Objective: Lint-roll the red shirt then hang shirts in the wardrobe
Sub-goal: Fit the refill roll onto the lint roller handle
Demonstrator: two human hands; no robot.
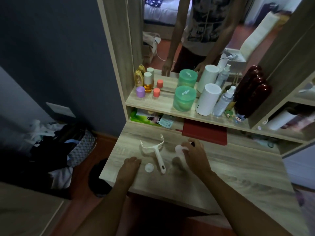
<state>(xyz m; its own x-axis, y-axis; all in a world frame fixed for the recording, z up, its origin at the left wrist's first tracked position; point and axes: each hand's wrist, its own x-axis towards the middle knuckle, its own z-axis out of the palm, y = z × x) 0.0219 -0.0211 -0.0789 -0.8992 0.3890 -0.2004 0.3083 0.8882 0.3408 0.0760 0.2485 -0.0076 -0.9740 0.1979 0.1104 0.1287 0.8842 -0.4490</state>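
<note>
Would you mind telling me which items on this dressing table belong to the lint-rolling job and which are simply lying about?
For the job:
- lint roller handle, lying on the desk
- white roll, gripped by the right hand
- small white cap, beside the left hand

Lying about:
- green tubs
- white cylinder
- spray bottle
- purple jar
- red folder

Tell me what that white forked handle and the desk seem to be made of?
The white forked handle looks like moulded plastic: smooth, uniformly white, with thin curved prongs. The desk shows pale matte wood grain, though laminate and solid wood can't be told apart here.
</note>
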